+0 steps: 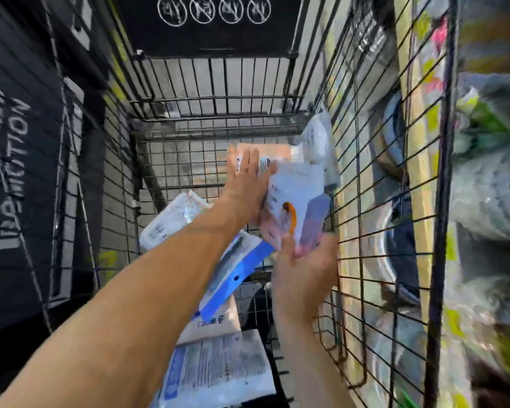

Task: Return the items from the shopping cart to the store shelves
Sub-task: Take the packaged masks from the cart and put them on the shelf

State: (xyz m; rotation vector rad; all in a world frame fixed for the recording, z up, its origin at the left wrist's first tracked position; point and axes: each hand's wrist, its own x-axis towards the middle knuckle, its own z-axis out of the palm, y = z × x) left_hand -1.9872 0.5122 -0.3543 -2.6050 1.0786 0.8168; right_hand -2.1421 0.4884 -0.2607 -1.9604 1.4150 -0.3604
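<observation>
I look down into a black wire shopping cart (218,113). My right hand (304,272) grips the lower end of a white and pale blue packet with an orange mark (301,189), lifted near the cart's right wall. My left hand (248,184) lies flat with fingers spread against the packet's left side and against a peach-coloured pack (265,151) behind it. Lower in the cart lie a white packet with a barcode (171,219), a blue and white pack (236,269) and a printed white pack (218,366) at the near end.
The cart's right wire wall (374,201) stands close to my right hand. Beyond it are blurred store shelves with plastic-wrapped goods (489,187). A black panel with white lettering (15,160) stands on the left. A black sign with round prohibition icons (215,10) hangs at the cart's far end.
</observation>
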